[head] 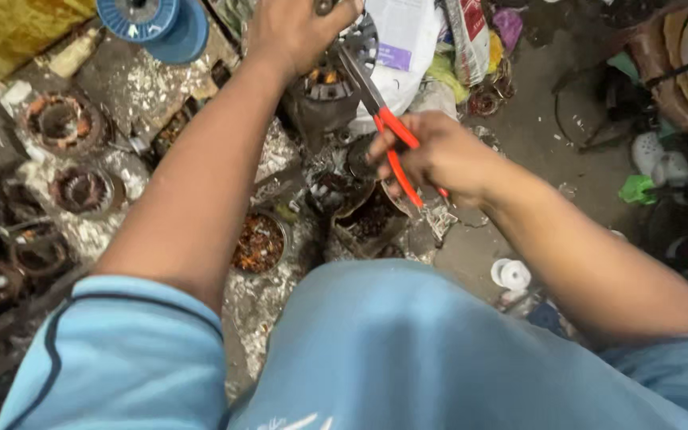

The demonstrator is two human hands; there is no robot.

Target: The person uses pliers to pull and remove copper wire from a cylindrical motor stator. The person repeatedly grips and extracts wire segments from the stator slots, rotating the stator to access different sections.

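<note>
Both hands grip: right hand (439, 155) clenches red-handled pliers (388, 131), left hand (296, 32) grasps the motor (328, 95).

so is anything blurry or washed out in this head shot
Head view: the light is dim and uneven, the workshop floor dark at right; the right hand with the red-handled pliers is slightly motion-soft; the white bag looks bright, nearly washed out; the blue shirt is close and soft.

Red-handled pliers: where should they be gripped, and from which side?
Grip the red-handled pliers on the two red handles, coming from the lower right, as the right hand does. The handles spread toward that side, while the thin dark nose runs up-left to the motor under the left hand, so that end is crowded.
</note>
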